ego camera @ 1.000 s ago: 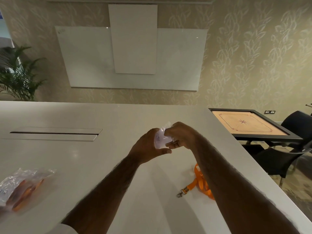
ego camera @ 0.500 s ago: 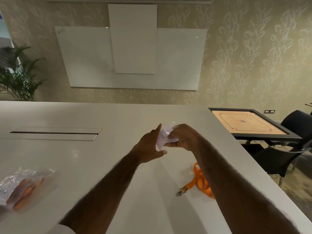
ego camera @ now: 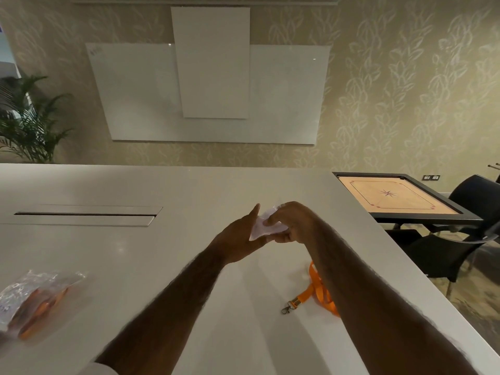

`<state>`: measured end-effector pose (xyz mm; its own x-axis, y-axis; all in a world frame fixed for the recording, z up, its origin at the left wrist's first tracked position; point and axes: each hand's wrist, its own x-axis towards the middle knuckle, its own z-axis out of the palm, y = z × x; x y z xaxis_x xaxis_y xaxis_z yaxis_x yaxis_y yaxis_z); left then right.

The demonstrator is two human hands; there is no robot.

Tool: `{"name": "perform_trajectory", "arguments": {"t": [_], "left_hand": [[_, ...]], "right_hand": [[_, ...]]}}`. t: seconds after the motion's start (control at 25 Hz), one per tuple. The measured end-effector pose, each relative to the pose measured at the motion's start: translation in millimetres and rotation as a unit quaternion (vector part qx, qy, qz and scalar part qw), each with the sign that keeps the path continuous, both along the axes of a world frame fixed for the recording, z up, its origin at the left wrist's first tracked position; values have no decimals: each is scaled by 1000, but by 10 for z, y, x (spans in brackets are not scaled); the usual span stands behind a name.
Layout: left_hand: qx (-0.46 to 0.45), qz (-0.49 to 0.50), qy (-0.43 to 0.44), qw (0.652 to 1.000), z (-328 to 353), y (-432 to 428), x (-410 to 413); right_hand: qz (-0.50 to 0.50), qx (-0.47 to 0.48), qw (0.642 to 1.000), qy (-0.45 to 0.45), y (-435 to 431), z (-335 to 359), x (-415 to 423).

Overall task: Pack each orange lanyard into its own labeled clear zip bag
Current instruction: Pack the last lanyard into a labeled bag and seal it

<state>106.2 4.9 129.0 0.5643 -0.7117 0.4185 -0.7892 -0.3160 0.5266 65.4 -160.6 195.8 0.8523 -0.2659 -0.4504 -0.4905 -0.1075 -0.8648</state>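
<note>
Above the desk (ego camera: 135,253): zip bag (ego camera: 266,229)
Right hand (ego camera: 295,223): fingers pinch it
Left hand (ego camera: 238,239): fingers straight — against it
Lanyard (ego camera: 313,280): on desk

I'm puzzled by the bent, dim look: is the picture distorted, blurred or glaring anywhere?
Head view: dim, warm light; the wide lens slants the whiteboard sides and stretches the forearms; two small glare dots on it; filled bags at lower left look smeared; soft arm shadows on the table.

Two zip bags (ego camera: 266,226) (ego camera: 38,296), one loose lanyard (ego camera: 315,280)
</note>
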Motion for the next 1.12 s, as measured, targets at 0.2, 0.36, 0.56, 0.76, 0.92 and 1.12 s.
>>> {"name": "perform_trajectory", "arguments": {"t": [0.2, 0.36, 0.56, 0.76, 0.92, 1.12], "left_hand": [[33, 66, 70, 995, -11, -13, 37], [29, 144, -31, 989, -29, 78, 28], [-159, 303, -34, 939, -189, -7, -138], [-332, 220, 508, 764, -205, -193, -228], [-418, 165, 569, 688, -199, -220, -248], [-428, 181, 586, 664, -187, -267, -260]], "right_hand": [[-11, 1, 1000, 18, 32, -127, 115], [-29, -34, 999, 6, -20, -116, 184], [-124, 2, 991, -59, -53, -130, 181], [-210, 32, 968, -137, -17, -259, 158], [-224, 13, 963, -148, 39, -327, 165], [-276, 100, 942, -165, 116, -354, 162]]}}
